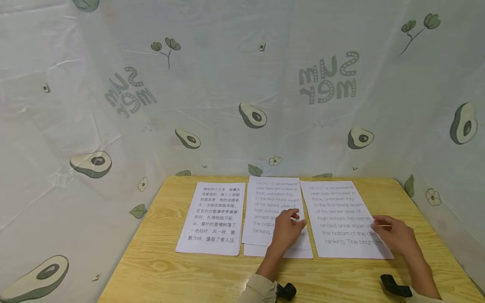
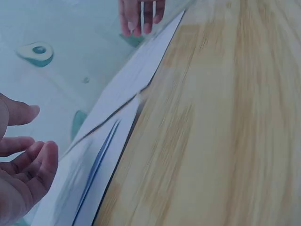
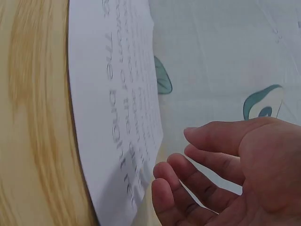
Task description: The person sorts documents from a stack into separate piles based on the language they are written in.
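Pale avocado-print cloth [image 1: 219, 84] backs a yellow wood-grain table [image 1: 151, 273]; wrist views best show left hand [image 1: 286, 229] and right hand [image 1: 398, 236] empty, relaxed near white printed paper [image 1: 339, 250].

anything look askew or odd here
Yes: in the middle pile, the top sheet sits farther back than the paper beneath, which sticks out along the near edge, so the pile looks uneven. On the backdrop, the "summer" lettering reads mirror-reversed.
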The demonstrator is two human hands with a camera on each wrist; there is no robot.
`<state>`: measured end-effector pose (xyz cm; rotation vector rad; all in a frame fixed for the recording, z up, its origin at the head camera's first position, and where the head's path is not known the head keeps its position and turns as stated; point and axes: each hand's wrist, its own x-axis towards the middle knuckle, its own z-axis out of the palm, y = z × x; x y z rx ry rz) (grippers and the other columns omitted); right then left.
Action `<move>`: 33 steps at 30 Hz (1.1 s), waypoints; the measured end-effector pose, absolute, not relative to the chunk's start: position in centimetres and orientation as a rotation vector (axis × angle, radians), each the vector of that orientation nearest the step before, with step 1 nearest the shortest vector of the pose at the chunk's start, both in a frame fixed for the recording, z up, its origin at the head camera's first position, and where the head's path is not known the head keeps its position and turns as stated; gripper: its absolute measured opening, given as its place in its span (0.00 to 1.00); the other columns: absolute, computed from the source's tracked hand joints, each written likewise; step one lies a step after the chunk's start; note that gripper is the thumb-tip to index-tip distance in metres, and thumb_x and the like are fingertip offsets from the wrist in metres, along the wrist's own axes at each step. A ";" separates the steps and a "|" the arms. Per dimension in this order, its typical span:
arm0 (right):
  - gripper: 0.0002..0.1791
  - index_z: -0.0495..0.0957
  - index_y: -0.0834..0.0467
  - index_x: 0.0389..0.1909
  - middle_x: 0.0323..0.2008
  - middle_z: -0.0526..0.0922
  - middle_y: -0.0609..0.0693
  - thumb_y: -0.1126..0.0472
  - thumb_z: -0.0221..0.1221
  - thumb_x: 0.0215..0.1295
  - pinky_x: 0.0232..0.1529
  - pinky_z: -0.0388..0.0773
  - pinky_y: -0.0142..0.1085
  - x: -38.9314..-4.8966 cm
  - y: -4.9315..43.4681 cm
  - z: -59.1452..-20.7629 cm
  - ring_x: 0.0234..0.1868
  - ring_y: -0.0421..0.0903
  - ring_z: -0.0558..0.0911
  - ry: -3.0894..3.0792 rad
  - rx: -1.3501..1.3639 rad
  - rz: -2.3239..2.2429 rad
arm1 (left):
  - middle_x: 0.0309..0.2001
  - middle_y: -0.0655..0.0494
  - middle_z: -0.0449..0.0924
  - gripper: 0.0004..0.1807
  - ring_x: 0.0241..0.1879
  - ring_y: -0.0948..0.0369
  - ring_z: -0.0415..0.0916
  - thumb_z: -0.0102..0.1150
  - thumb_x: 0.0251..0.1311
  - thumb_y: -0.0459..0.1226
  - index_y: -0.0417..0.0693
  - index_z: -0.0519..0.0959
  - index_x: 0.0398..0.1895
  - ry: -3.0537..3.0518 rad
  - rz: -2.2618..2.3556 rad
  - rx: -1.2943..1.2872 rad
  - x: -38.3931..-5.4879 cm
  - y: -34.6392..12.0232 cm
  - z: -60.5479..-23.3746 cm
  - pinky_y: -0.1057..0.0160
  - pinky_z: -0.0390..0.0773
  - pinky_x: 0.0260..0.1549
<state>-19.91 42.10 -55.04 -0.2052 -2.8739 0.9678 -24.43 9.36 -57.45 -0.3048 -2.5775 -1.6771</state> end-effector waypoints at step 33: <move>0.27 0.76 0.70 0.70 0.59 0.84 0.67 0.58 0.61 0.78 0.40 0.84 0.33 -23.7 26.1 -55.1 0.49 0.54 0.88 -2.766 -0.044 1.514 | 0.52 0.50 0.87 0.24 0.49 0.54 0.84 0.67 0.72 0.43 0.43 0.82 0.67 -2.663 -1.500 -0.079 -27.5 -8.0 -57.4 0.59 0.84 0.41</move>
